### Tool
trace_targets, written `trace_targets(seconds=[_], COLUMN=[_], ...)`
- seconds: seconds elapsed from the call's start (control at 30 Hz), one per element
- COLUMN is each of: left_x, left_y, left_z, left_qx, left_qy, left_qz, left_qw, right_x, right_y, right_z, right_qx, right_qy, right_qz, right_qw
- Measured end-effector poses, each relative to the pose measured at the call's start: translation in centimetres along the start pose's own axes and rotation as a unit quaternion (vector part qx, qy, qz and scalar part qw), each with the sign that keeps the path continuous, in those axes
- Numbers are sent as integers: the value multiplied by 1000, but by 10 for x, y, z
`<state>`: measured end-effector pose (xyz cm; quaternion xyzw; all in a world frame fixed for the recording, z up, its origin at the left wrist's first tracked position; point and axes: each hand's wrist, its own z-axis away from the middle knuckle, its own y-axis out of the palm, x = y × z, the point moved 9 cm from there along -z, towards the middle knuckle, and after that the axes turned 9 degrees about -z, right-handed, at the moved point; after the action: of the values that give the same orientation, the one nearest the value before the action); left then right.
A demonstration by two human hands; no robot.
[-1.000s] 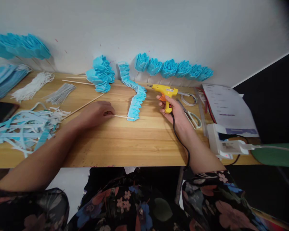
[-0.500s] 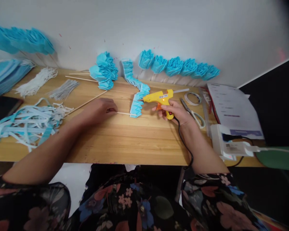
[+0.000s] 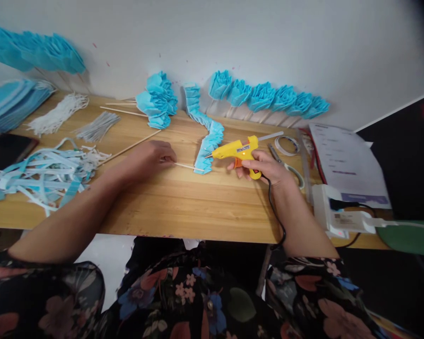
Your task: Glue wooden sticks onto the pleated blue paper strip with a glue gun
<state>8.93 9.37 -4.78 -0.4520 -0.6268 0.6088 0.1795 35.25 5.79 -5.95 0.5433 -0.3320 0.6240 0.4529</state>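
Observation:
My left hand [image 3: 153, 159] is closed on a thin wooden stick [image 3: 187, 166], whose far tip lies across the near end of a pleated blue strip [image 3: 205, 153]. The strip winds back over the table towards the wall. In my right hand [image 3: 265, 167] is a yellow hot glue gun [image 3: 238, 149], with fingers around its handle near the orange trigger. Its nozzle points left and sits over the strip, a little above the stick's tip; whether it touches cannot be made out. A black cord hangs from the handle.
Finished blue flowers [image 3: 263, 96] on sticks lean against the wall, with more blue flowers [image 3: 157, 101] left of the strip. Cut scraps [image 3: 45, 174], grey wires [image 3: 98, 126] and a phone [image 3: 9, 153] lie left. Scissors [image 3: 295, 174], a tape roll [image 3: 286, 145] and a power strip [image 3: 327, 212] are right.
The glue gun's nozzle has shifted slightly nearer the stick's tip, down along the strip. Both hands keep their hold. The whole view has shifted a little.

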Motion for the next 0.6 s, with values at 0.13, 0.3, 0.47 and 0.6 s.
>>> trace_targets(seconds=[0.13,0.3,0.47,0.6], left_x=[0,-3,-5,-5], left_y=[0,-1,-3,-2], left_z=[0,-1,-1,-1], left_qx=[3,5,-8,-2], left_qy=[1,4,10,8], left_qz=[-1,1,-2,-2], left_qw=[1000,1000,1000,1000], right_x=[-7,-14,-13,-10], right_y=[5,0,1,4], right_z=[-1,-3,-3,-3], right_qx=[31,35,31,30], right_qy=[32,39,33,31], right_qz=[22,27,30,27], right_qw=[999,998,999,999])
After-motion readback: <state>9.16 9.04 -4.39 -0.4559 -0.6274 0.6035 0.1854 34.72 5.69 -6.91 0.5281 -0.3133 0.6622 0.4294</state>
